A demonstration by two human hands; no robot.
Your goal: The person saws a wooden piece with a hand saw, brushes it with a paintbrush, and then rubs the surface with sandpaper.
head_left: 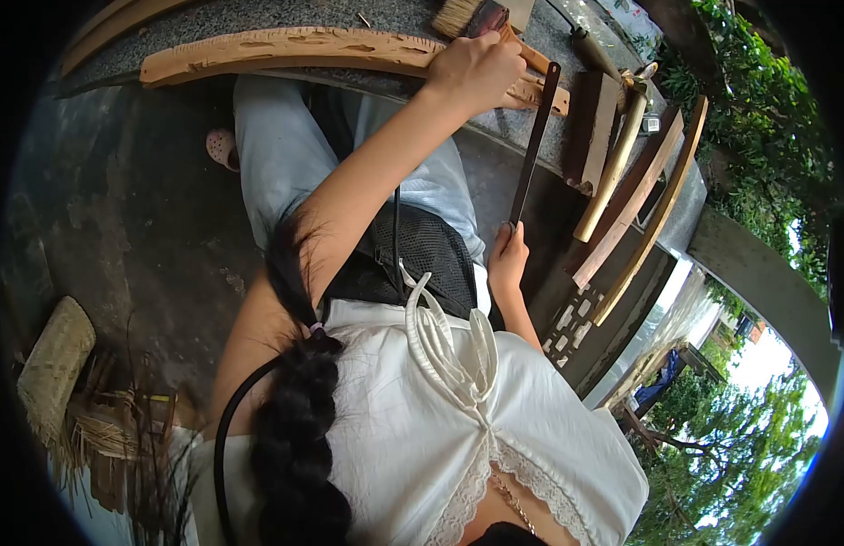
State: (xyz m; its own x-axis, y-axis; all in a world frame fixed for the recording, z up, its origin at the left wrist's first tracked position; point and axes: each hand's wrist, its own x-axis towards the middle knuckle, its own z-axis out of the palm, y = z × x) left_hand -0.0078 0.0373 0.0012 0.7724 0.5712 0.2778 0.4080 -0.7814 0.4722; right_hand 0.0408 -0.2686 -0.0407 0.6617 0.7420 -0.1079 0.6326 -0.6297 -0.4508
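My left hand is closed around a long curved piece of light wood that lies along the grey stone bench top. Pits and notches mark the wood's surface. Just beyond that hand is a wide brush with pale bristles, its handle partly hidden behind my knuckles. My right hand, lower and closer to my body, grips one end of a long dark flat metal strip. The strip points up past the curved wood's right end and has a small hole near its tip.
Right of the strip are a dark wooden block, a tool with a pale wooden handle, and two narrow wood pieces overhanging the bench edge. A woven bundle stands at lower left. A cable runs past my left arm.
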